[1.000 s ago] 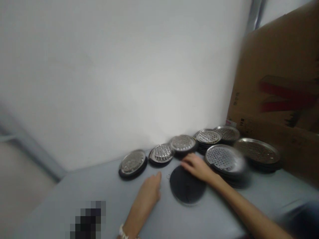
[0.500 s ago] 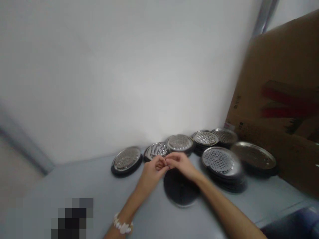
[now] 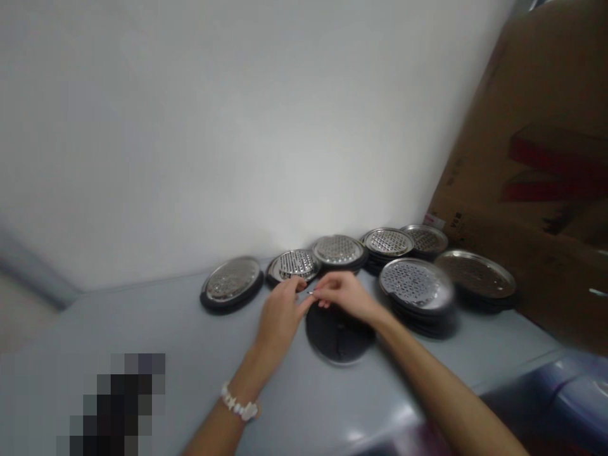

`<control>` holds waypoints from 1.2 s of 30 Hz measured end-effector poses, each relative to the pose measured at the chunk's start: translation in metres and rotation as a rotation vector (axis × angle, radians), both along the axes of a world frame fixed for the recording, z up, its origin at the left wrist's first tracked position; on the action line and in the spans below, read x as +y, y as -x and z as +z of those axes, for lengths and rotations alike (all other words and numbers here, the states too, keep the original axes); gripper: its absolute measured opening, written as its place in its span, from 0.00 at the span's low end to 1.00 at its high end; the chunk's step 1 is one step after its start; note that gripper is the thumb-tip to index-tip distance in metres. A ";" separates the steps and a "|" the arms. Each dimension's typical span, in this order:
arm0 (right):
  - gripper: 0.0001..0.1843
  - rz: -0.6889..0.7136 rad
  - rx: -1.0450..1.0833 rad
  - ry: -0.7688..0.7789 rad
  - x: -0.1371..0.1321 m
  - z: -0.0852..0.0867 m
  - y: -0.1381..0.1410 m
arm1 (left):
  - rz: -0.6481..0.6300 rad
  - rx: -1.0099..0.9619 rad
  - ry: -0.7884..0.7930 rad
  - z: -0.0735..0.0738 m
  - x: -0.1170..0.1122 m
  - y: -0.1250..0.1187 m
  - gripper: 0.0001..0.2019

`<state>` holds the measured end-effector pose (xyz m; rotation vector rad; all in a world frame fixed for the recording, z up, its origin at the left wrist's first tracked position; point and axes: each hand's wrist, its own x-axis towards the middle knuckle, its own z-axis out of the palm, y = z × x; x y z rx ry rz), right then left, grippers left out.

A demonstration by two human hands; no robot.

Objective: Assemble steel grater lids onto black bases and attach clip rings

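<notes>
Over the table, both hands meet above a round black disc (image 3: pixel 341 339) with a pale rim, which lies low and is partly covered by the right hand. My right hand (image 3: pixel 346 296) is closed in a pinch on a tiny shiny metal piece (image 3: pixel 310 292), too small to name. Close by on the left, my left hand (image 3: pixel 280 310) has its thumb and forefinger apart, the thumb tip near that piece; its other fingers are partly hidden. A round metal grater plate with slots (image 3: pixel 293 263) lies just behind the left fingers.
More round perforated plates with black undersides stand along the wall, one at left (image 3: pixel 232 282), others stacked at right (image 3: pixel 415 285). A wide round tray (image 3: pixel 476 275) leans near a large cardboard box (image 3: pixel 536 215). Blue plastic (image 3: pixel 577 396) fills the lower right corner.
The left thumb and forefinger have spread from a closed pinch, while the right hand keeps its pinch with the small metal piece now showing. The whole view has shifted slightly.
</notes>
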<state>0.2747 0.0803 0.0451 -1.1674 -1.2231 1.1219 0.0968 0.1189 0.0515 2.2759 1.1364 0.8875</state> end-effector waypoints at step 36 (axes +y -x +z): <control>0.11 -0.143 0.013 -0.115 -0.003 -0.011 0.005 | -0.201 0.023 0.049 -0.022 0.010 0.008 0.07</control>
